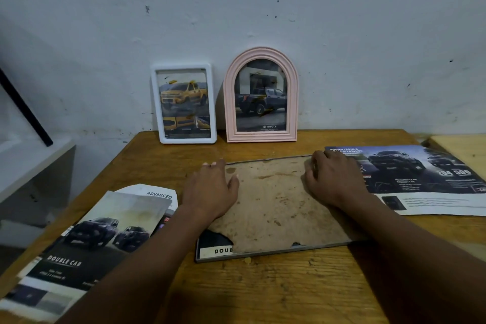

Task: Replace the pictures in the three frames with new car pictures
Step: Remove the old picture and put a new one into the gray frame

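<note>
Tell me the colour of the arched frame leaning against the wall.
Pale pink: the arched frame with its ridged moulding, seen best in the head view.

Plain home room – scuffed wall (263, 2), worn wooden table (263, 292).

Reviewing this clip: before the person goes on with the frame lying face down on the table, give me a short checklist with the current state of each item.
1. Both hands on the backing board: ok, left hand at its left edge, right hand at its right edge.
2. Board seated flat in the grey frame: cannot tell.
3. Board intact: not ok, near-left corner broken away, exposing a print reading "DOUB".
4. White frame and pink arched frame upright against the wall, each holding a truck picture: ok.
5. Retaining tabs closed: cannot tell.
6. Loose brochure pages clear of the frame: ok.
</note>
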Available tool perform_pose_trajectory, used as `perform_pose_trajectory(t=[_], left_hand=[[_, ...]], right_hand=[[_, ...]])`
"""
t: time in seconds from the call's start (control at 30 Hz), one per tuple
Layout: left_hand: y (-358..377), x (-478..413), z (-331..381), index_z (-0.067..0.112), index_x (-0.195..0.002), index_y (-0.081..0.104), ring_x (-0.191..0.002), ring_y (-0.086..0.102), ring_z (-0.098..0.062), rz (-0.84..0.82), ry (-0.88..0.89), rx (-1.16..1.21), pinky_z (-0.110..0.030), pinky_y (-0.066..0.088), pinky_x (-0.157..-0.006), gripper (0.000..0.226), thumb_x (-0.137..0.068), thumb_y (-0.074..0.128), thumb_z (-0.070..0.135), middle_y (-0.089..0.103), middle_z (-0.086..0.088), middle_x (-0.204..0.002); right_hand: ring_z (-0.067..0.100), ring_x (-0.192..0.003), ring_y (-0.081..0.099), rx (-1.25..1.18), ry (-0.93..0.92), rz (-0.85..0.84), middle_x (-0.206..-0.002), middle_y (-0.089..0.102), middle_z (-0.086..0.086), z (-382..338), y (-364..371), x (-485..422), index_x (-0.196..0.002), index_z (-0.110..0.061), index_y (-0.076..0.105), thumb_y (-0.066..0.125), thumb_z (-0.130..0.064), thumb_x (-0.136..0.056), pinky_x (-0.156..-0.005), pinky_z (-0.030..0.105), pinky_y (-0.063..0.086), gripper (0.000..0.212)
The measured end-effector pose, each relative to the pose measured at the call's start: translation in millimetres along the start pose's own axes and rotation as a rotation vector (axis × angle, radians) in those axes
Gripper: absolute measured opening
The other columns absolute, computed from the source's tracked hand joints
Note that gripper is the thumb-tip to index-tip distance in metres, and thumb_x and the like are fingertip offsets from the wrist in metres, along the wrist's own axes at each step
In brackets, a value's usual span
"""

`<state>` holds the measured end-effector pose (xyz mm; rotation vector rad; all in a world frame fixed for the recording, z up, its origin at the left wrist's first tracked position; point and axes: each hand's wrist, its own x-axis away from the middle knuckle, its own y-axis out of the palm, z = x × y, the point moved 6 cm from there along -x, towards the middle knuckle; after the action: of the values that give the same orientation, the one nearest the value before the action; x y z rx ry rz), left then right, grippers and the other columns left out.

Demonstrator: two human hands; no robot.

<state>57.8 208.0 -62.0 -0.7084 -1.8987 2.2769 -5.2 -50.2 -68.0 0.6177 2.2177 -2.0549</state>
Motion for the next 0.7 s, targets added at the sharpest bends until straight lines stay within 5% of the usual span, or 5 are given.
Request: perform_pose_trajectory(t=[0.2,0.3,0.4,0.5,0.7], left_hand=[[5,-9,20,0.018,-0.145,0.041,-0.1,0.065,-0.029,-0.032,0.048,-0.091,-0.037,0.049,-0.072,0.047,-0.104,0.039,0.043,0.068,-0.01,-0.113],[9,-8,25,0.018,-0.152,0.032,-0.114,0.061,-0.032,-0.066,0.014,-0.017,-0.043,0.051,-0.088,0.06,-0.102,0.039,0.051,0.065,-0.015,-0.124],[28,5,28,0.026,-0.163,0.001,-0.154,0.012,-0.037,-0.266,0.0,0.027,-0.049,0.014,-0.125,0.086,-0.096,0.024,0.074,0.015,-0.022,-0.166],[39,7,27,0.032,-0.161,-0.015,-0.156,-0.014,-0.032,-0.316,-0.008,0.028,-0.046,-0.008,-0.125,0.094,-0.088,0.012,0.085,-0.013,-0.017,-0.169],[31,-1,22,0.025,-0.163,-0.003,-0.157,0.006,-0.029,-0.184,-0.051,0.202,-0.044,0.01,-0.125,0.097,-0.091,0.035,0.078,0.01,-0.012,-0.17]], right_hand=[[0.028,-0.11,0.054,0.051,-0.041,-0.011,-0.122,0.06,0.009,-10,2,5,-0.122,-0.017,0.054,0.036,-0.043,-0.096,-0.09,0.043,0.042,0.041],[0.034,-0.109,0.056,-0.045,-0.075,-0.002,-0.118,0.065,0.011,-16,2,7,-0.126,-0.015,0.054,0.029,-0.039,-0.094,-0.084,0.043,0.044,0.047],[0.034,-0.116,0.055,-0.102,-0.054,-0.035,-0.125,0.062,0.015,-18,2,8,-0.131,-0.016,0.048,0.034,-0.044,-0.098,-0.092,0.043,0.044,0.046],[0.031,-0.146,0.026,-0.072,-0.083,-0.187,-0.156,0.033,0.015,-26,15,16,-0.149,-0.021,0.026,0.024,-0.061,-0.096,-0.117,0.047,0.023,0.067],[0.028,-0.15,0.017,-0.148,-0.019,-0.143,-0.161,0.026,0.012,-24,13,17,-0.155,-0.018,0.017,0.025,-0.068,-0.093,-0.121,0.046,0.017,0.08]])
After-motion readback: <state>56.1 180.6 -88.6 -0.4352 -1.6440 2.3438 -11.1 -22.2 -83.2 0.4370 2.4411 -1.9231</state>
